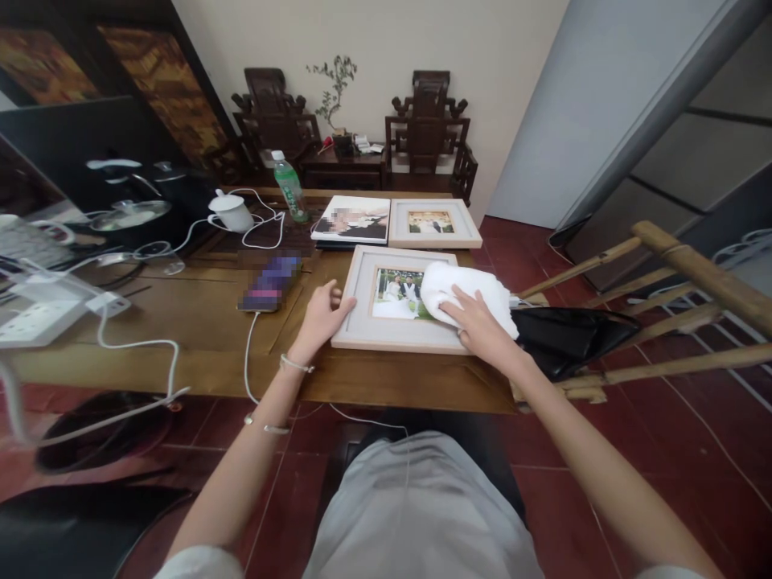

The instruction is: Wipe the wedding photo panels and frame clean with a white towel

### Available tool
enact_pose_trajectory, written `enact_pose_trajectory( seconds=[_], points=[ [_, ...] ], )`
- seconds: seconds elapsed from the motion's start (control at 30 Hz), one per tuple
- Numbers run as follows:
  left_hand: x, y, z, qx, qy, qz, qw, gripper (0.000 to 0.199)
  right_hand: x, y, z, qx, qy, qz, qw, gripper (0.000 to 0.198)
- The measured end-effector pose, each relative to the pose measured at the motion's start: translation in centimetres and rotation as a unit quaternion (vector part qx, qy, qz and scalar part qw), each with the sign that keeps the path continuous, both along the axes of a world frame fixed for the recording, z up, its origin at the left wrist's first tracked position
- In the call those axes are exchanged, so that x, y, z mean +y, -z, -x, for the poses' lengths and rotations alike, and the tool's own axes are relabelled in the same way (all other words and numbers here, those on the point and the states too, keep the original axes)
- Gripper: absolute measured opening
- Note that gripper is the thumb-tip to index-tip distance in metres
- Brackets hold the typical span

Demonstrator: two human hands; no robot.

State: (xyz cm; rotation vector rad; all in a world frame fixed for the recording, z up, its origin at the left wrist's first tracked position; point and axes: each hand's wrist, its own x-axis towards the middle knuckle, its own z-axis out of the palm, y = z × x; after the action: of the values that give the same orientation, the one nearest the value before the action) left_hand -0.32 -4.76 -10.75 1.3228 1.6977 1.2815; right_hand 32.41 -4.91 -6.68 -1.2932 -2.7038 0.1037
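A light wood picture frame (398,336) with a wide pale mat lies flat near the table's front edge. Inside it is a photo (392,294) of two people outdoors. My left hand (324,312) is at the frame's left edge, thumb against the rim and fingers curled beside it. Under my right hand (476,326) is a folded white cloth (467,288), pressed onto the right part of the frame with the fingers spread over it. The cloth covers the frame's right side and part of the photo.
Behind lie a second framed photo (449,225) and a photo album (355,219). A green-labelled bottle (290,186), lidded white cup (232,212), phone (269,281) on a cable and power strip (48,310) stand leftward. A black bag (567,334) and bamboo chair (705,273) are right.
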Motion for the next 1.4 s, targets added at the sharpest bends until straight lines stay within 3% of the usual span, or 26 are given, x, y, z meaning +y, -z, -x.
enact_pose_trajectory(
  seconds=[0.1, 0.2, 0.3, 0.47, 0.57, 0.63, 0.8, 0.93, 1.07, 1.23, 1.4],
  points=[
    [0.9, 0.5, -0.5, 0.244, 0.066, -0.129, 0.959, 0.047, 0.0, 0.2, 0.6, -0.006, 0.013, -0.012, 1.000, 0.078],
    [2.1, 1.3, -1.1, 0.345, 0.159, -0.154, 0.912, 0.056, 0.1, 0.4, 0.8, 0.000, 0.018, -0.023, 1.000, 0.074],
    [3.1, 2.0, -1.0, 0.353, 0.200, -0.161, 0.900, 0.059, 0.2, 0.6, 0.6, 0.007, 0.018, -0.036, 0.999, 0.074],
    [3.8, 3.0, -0.3, 0.325, 0.185, -0.190, 0.908, 0.049, 1.7, -0.1, 0.4, 0.058, 0.032, -0.095, 0.993, 0.071],
    [3.9, 3.3, -0.1, 0.317, 0.180, -0.199, 0.910, 0.047, 4.2, -1.1, 2.1, 0.099, 0.041, -0.161, 0.981, 0.069],
    [4.0, 3.4, 0.0, 0.317, 0.180, -0.202, 0.909, 0.049, 6.2, -1.8, 4.4, 0.098, 0.009, -0.196, 0.976, 0.068],
    [3.9, 3.0, 0.3, 0.325, 0.193, -0.206, 0.902, 0.058, 10.1, -2.4, 11.4, -0.003, -0.117, -0.171, 0.978, 0.048],
    [3.8, 2.7, 0.3, 0.332, 0.195, -0.203, 0.900, 0.059, 11.0, -2.1, 13.5, -0.080, -0.110, -0.117, 0.984, 0.046],
    [3.8, 2.6, 0.1, 0.315, 0.185, -0.193, 0.910, 0.058, 11.2, -2.1, 11.3, -0.093, -0.060, -0.109, 0.988, 0.051],
    [3.8, 2.6, -0.2, 0.299, 0.183, -0.177, 0.920, 0.058, 11.1, -3.2, 5.0, -0.127, 0.005, -0.100, 0.987, 0.054],
    [3.7, 2.8, -0.4, 0.303, 0.174, -0.171, 0.921, 0.061, 7.6, -3.1, 1.3, -0.144, 0.022, -0.098, 0.984, 0.059]
  ],
)
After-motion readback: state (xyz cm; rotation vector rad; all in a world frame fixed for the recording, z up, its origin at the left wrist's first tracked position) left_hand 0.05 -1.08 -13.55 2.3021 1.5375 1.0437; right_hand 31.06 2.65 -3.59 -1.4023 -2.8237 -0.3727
